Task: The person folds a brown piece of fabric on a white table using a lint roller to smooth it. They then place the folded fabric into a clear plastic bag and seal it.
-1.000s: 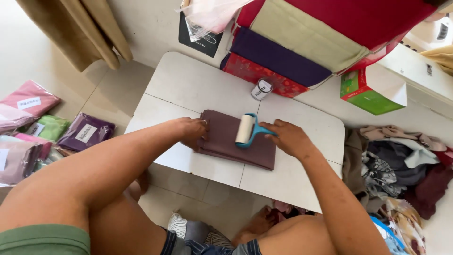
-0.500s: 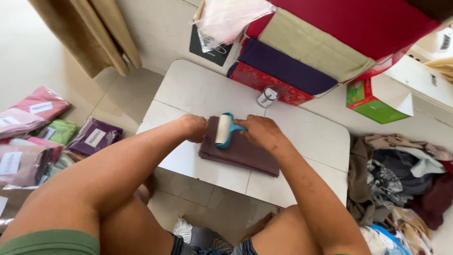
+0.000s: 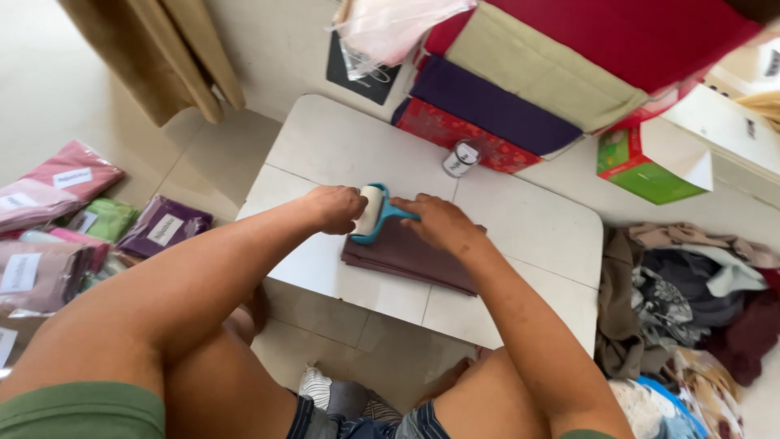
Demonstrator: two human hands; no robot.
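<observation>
Folded maroon cloth [image 3: 410, 258] lies on the white table [image 3: 325, 150]. Right hand [image 3: 439, 225] grips the teal lint roller [image 3: 374, 213] at the cloth's left end; left hand [image 3: 335, 207] presses that edge, fingers curled. Rest of the cloth likely unrolled.

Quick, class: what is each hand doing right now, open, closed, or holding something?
Left hand: closed on the folded maroon cloth's edge, beside the roller.
Right hand: closed, holding the lint roller by its blue handle.
</observation>
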